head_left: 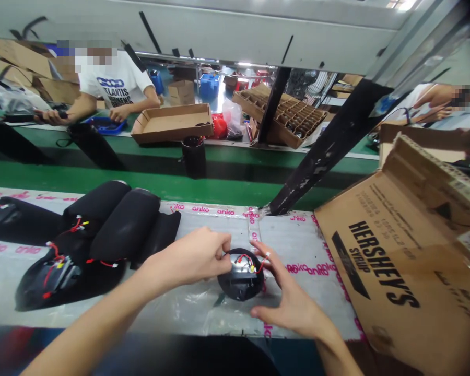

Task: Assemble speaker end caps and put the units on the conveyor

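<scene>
Black moulded housings (pixel 125 224) trailing red and yellow wires lie at the left of the plastic-sheeted worktop (pixel 180 308). At the centre, the left hand (pixel 191 256) pinches thin red wires (pixel 245 257) on a round black housing (pixel 237 286), while the right hand (pixel 285 297) spreads wide around its right side, near a Hershey's syrup carton (pixel 391 266). A hard tug could pull a wire loose, and with that open hold, the housing could slide on the slick sheet.

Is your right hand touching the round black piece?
Touching: the head view shows the fingers of the right hand against the edge of the round black piece.
</scene>
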`<state>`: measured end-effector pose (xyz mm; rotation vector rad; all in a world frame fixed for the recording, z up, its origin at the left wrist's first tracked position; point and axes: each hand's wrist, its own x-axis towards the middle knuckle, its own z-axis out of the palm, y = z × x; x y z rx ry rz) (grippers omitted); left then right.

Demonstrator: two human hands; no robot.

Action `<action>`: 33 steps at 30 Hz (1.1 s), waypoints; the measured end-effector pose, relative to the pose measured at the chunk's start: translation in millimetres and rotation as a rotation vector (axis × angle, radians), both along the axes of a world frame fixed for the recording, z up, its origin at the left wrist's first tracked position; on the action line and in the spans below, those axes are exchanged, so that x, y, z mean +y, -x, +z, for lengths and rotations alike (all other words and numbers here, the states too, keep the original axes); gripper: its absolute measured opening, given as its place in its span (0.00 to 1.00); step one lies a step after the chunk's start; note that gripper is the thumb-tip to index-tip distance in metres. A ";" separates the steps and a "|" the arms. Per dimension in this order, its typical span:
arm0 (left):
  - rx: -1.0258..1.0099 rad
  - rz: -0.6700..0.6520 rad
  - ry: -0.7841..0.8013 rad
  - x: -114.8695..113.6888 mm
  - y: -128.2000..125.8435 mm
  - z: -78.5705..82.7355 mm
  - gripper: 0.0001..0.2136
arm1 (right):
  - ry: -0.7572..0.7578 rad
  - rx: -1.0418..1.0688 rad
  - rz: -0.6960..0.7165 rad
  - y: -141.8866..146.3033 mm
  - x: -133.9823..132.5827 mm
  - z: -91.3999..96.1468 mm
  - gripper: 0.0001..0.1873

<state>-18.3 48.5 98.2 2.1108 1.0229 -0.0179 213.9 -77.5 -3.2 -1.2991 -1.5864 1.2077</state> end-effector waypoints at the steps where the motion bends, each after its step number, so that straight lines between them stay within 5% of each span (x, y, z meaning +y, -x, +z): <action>1: -0.004 -0.024 -0.008 2.8 -2.2 2.8 0.04 | -0.004 0.018 -0.018 6.2 1.2 -8.9 0.60; 5: -0.113 -0.025 -0.032 2.9 5.3 3.3 0.08 | -0.007 0.187 -0.093 20.7 8.1 -31.8 0.53; 9: -0.386 -0.065 0.010 -11.6 29.9 -19.7 0.07 | -0.112 0.140 0.019 5.1 17.7 -24.6 0.53; 15: -0.519 -0.209 -0.413 -21.9 44.2 -63.2 0.05 | -0.106 0.064 0.214 -14.0 38.5 -4.5 0.59; 21: -0.475 -0.274 -0.595 -20.6 31.9 -62.0 0.07 | -0.137 -0.115 0.107 -19.7 28.3 9.8 0.59; 23: -0.453 -0.305 -0.610 -20.8 27.9 -57.1 0.10 | -0.243 -0.246 -0.075 -17.4 11.9 19.9 0.54; 26: -0.432 -0.382 -0.644 -20.2 24.8 -50.0 0.13 | -0.458 -0.345 -0.284 -5.1 -9.8 36.2 0.32; 29: -0.386 -0.429 -0.660 -20.5 23.7 -42.5 0.12 | -0.581 -0.404 -0.183 12.1 -16.0 45.7 0.14; 33: -0.290 -0.434 -0.695 -27.0 21.1 -36.0 0.11 | -0.574 -0.451 -0.081 26.1 -11.0 44.5 0.06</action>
